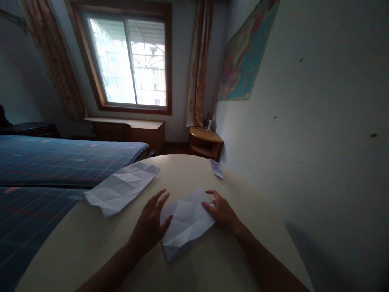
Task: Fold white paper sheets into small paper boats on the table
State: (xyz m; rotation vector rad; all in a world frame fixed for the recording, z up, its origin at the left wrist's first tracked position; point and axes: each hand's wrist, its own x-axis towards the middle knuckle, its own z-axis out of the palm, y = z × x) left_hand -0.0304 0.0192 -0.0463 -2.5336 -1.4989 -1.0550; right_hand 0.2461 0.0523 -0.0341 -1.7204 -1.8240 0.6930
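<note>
A creased white sheet of paper [188,221] lies partly folded on the round cream table [179,162], between my two hands. My left hand [151,221] is at its left edge, fingers spread, with the thumb over the paper. At the right edge, my right hand [221,209] has its thumb and index finger apart, the thumb over the paper's border. Whether either hand presses on the sheet is hard to tell. Another creased white sheet [123,188] rests at the table's left edge. A small folded paper piece [216,168] sits near the far right edge.
Beside the table on the left is a bed with a plaid blue cover [69,156]. A wooden corner shelf [206,134] and a low desk [136,123] stand beyond, under the window. The white wall [319,162] runs along the right.
</note>
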